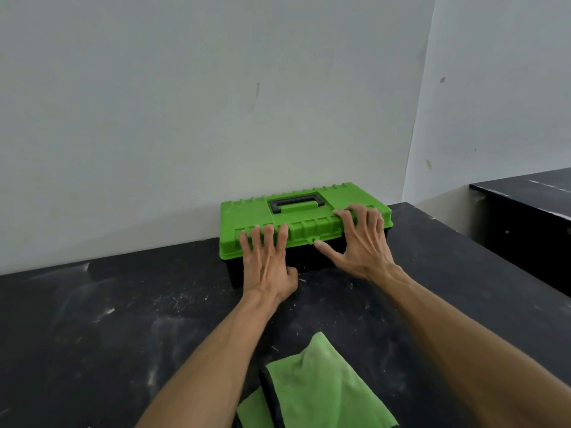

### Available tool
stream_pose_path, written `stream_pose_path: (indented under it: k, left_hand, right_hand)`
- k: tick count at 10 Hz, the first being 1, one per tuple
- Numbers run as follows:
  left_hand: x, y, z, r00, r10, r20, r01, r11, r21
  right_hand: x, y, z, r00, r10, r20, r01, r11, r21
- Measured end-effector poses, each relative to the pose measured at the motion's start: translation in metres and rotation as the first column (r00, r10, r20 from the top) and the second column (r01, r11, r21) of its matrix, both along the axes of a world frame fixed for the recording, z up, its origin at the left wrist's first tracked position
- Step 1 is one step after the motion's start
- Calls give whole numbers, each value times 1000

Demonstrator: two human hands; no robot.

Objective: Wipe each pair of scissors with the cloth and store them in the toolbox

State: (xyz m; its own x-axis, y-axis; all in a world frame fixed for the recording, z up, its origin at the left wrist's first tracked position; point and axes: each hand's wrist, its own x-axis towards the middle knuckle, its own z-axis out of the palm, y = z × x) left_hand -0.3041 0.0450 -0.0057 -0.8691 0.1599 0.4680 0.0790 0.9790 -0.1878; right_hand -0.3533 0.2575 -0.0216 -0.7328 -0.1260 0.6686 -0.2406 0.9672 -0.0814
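The left hand [268, 261] lies flat with its four fingers straight and spread. The fingertips press on the front edge of the green lid of the toolbox [247, 211], and the thumb hangs down at the black base; it holds nothing. The right hand [363, 242] rests on the right part of the same lid. Its fingers are a little bent and spread, and its thumb is stretched toward the small tab [312, 240] at the middle of the lid's front edge; it also grips nothing. Both forearms reach to the toolbox from the near side.

The lid is down. A black handle [296, 202] lies flat in the lid top, behind the hands. Near the person, in front of the toolbox and between the forearms, lies a folded green cloth [318, 387] on the dark, dusty surface [123, 319]. A pale wall [185, 103] stands directly behind the toolbox. A second dark counter [531, 211] is well apart to its right.

The toolbox's long axis runs left to right along the wall, front side facing the person.
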Motion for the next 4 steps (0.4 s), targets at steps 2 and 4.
stream_pose_path:
  k: [2,4]
  left_hand:
    - [9,0,9,996,25,82,-22,999,-39]
    - [39,-11,17,976,-50,214,52,999,-5]
  right_hand:
    - [8,-3,18,969,-75,236,51,993,107]
    - [27,-31,46,876,-143,460,72,983,169]
